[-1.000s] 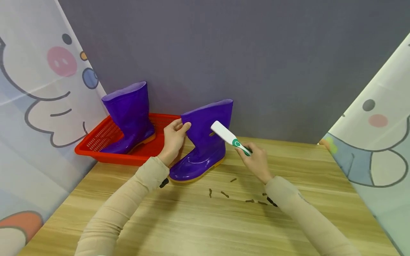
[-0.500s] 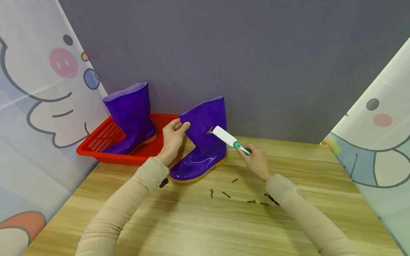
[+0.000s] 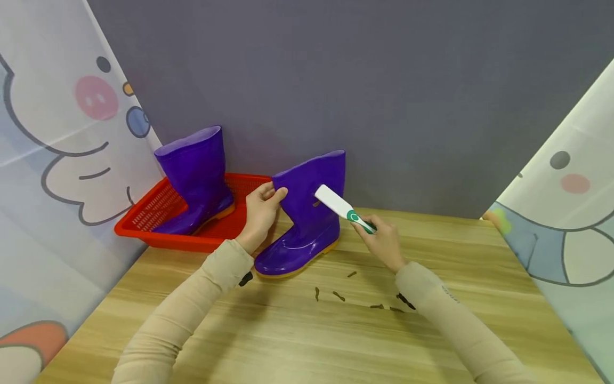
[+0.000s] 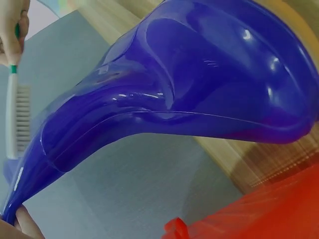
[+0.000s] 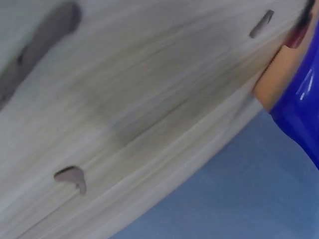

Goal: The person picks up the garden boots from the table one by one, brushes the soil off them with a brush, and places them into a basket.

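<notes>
In the head view a purple rain boot (image 3: 307, 229) stands on the wooden table, toe toward the lower left. The left hand (image 3: 259, 216) pinches the upper edge of its shaft between thumb and fingers. A white brush with a green-and-white handle (image 3: 334, 201) is gripped in the right hand (image 3: 381, 240), its head at the boot's shaft. Part of a brown mark (image 3: 316, 203) shows on the shaft beside the brush head. In the left wrist view the bristles (image 4: 23, 119) face the shaft; whether they touch it I cannot tell.
A red plastic basket (image 3: 168, 242) at the left holds a second purple boot (image 3: 194, 170). Several small brown pieces (image 3: 338, 296) lie on the table (image 3: 297, 341) in front of the boot. A grey panel (image 3: 408, 106) rises behind, with cartoon-printed sheets (image 3: 575, 224) on both sides.
The brush head slid slightly down and right over the shaft, then back up and left. The shaft leaned left and returned right, partly covering the brown mark again. The left hand keeps its hold.
</notes>
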Action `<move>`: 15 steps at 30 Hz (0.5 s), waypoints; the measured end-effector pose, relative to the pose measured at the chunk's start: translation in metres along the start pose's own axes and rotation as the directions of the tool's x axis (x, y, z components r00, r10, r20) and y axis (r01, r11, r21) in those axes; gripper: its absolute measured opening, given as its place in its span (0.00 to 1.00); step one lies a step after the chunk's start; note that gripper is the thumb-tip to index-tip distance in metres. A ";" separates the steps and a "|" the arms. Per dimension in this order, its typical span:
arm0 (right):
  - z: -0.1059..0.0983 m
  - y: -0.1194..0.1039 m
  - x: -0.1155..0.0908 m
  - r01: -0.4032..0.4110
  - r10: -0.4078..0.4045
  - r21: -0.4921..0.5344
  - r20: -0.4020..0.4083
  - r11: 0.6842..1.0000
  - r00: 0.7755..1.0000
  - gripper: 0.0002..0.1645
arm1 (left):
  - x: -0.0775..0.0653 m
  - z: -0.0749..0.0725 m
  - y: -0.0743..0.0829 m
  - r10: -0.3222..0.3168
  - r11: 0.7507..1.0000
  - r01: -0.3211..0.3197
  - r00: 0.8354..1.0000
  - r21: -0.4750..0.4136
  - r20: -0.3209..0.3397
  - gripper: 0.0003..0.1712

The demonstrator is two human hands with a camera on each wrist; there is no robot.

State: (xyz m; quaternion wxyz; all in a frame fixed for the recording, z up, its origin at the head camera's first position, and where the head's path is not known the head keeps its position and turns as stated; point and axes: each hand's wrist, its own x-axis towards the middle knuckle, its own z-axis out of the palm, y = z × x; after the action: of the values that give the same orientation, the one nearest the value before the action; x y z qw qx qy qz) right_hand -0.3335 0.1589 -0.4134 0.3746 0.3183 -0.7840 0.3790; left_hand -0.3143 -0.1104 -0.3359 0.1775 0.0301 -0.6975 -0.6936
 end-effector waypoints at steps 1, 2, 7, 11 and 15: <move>0.002 0.001 -0.001 0.001 -0.001 -0.001 0.005 1.000 1.000 0.13 | -0.001 0.001 0.000 0.001 1.000 -0.001 1.000 0.001 0.002 0.17; 0.003 0.002 -0.001 0.001 -0.001 -0.003 0.012 1.000 1.000 0.13 | -0.001 0.001 0.000 0.003 1.000 -0.003 1.000 0.002 0.002 0.17; 0.004 0.004 -0.002 0.001 -0.001 0.000 0.032 1.000 0.999 0.11 | -0.001 0.003 0.001 0.014 1.000 -0.014 1.000 0.024 0.011 0.17; 0.003 0.005 -0.003 -0.012 0.012 0.000 0.048 1.000 0.999 0.10 | 0.000 0.001 0.001 0.007 1.000 -0.007 1.000 0.015 0.011 0.18; 0.000 0.004 -0.005 -0.040 0.041 -0.003 0.073 0.999 0.997 0.11 | 0.001 -0.003 0.000 -0.004 1.000 0.004 1.000 0.000 -0.004 0.17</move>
State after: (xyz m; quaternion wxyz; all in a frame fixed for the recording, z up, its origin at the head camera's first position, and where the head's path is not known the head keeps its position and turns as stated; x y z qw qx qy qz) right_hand -0.3344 0.1623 -0.4190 0.3382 0.3156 -0.8039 0.3739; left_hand -0.3145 -0.1135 -0.3363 0.1773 0.0329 -0.6970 -0.6940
